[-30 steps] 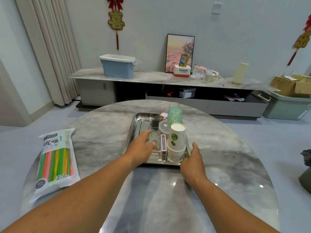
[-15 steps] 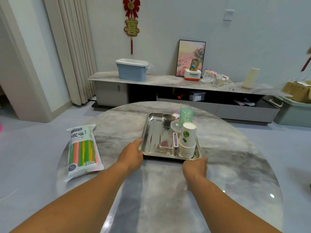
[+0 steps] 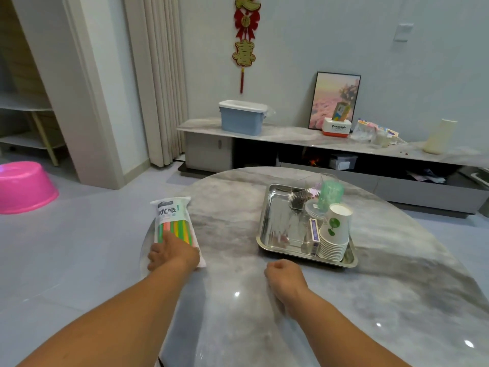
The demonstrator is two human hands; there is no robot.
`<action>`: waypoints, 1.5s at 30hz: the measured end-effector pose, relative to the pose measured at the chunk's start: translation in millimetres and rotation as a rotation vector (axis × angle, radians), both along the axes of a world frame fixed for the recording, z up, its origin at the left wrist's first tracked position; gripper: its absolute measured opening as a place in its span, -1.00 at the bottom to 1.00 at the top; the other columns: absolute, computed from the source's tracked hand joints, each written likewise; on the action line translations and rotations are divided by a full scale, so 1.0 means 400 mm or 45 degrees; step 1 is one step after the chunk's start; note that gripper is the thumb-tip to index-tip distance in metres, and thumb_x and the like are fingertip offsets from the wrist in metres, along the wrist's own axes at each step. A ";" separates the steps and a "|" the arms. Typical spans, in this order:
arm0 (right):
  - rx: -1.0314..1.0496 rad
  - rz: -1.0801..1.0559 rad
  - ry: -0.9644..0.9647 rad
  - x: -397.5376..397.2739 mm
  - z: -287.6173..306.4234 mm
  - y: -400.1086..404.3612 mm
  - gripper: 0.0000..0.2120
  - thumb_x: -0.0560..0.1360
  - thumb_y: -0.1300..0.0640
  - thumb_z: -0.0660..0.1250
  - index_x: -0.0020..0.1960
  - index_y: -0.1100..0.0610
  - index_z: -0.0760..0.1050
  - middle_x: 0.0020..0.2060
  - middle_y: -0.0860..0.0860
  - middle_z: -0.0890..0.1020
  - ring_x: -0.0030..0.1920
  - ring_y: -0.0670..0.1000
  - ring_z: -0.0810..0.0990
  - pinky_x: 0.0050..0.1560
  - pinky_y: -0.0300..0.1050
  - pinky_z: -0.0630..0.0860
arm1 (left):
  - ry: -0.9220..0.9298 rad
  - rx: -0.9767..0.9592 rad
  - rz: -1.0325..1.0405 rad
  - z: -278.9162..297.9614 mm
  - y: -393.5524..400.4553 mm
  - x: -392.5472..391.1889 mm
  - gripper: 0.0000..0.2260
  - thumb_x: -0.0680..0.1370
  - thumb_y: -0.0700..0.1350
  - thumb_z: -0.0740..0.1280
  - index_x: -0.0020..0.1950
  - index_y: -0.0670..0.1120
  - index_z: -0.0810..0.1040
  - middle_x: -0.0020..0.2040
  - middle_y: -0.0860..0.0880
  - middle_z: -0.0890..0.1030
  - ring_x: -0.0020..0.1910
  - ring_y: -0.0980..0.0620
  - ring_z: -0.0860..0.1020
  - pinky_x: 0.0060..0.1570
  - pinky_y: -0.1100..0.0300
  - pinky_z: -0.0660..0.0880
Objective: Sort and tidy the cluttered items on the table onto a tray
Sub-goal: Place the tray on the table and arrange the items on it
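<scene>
A pack of coloured straws (image 3: 174, 215) lies at the left edge of the round marble table (image 3: 238, 308). My left hand (image 3: 172, 251) covers its near end, fingers curled over it. A steel tray (image 3: 276, 221) sits right of centre. It holds a stack of paper cups (image 3: 334, 234), a green plastic cup (image 3: 330, 192), a small purple box (image 3: 314, 233), clear lids (image 3: 313, 207) and a clear container (image 3: 299, 198). My right hand (image 3: 284, 276) is a curled fist holding nothing, on the table just in front of the tray.
The straw pack overhangs the table's left edge. A pink basin (image 3: 23, 186) stands on the floor at far left. Behind the table runs a low cabinet (image 3: 209, 152) with a blue bin (image 3: 242, 117) and other clutter.
Both hands left the tray's front edge. My left hand moved left onto the straw pack. My right hand drew back and curled. The view turned left.
</scene>
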State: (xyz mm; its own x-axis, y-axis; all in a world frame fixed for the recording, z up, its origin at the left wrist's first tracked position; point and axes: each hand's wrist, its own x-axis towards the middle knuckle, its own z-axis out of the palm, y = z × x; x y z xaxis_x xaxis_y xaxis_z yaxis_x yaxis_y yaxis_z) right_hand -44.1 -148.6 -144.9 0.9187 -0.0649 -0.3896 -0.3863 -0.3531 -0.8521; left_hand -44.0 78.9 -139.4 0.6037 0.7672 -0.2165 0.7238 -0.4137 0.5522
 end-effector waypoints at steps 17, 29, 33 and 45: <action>0.266 0.164 -0.269 0.043 0.078 0.035 -0.78 0.65 0.17 0.28 0.28 0.10 0.56 0.05 0.08 0.68 -0.22 -0.07 0.62 -0.22 -0.25 0.56 | -0.629 -0.771 -0.419 0.116 -0.142 0.125 -0.64 0.43 -0.24 0.56 0.18 -0.11 0.55 -0.05 -0.09 0.67 -0.14 -0.05 0.69 -0.25 0.13 0.65; -0.542 0.465 -0.445 0.173 0.067 -0.082 -0.66 0.51 0.26 0.25 0.25 0.12 0.59 0.11 0.12 0.65 0.12 0.13 0.61 0.09 -0.12 0.53 | -0.439 -0.369 -0.759 0.053 -0.313 0.293 -0.43 0.55 -0.15 0.45 0.52 -0.12 0.36 0.38 -0.12 0.53 0.26 -0.11 0.56 0.28 0.00 0.50; -0.631 0.513 -0.482 0.177 0.047 -0.094 -0.68 0.54 0.19 0.27 0.27 0.09 0.58 0.19 0.10 0.61 0.15 0.13 0.60 0.11 -0.10 0.54 | -0.340 -0.210 -0.835 0.024 -0.322 0.314 -0.50 0.60 -0.09 0.38 0.53 -0.04 0.37 0.39 -0.10 0.52 0.31 -0.12 0.52 0.32 0.00 0.47; -0.614 -0.112 -0.853 0.076 0.027 -0.211 -0.95 0.58 0.02 0.26 -0.04 -0.12 0.46 -0.07 -0.20 0.55 -0.14 -0.16 0.54 -0.21 -0.14 0.48 | -0.513 -0.385 -0.898 -0.030 -0.341 0.197 -0.49 0.52 -0.11 0.48 0.43 -0.02 0.40 0.28 -0.08 0.53 0.20 -0.06 0.57 0.25 -0.05 0.53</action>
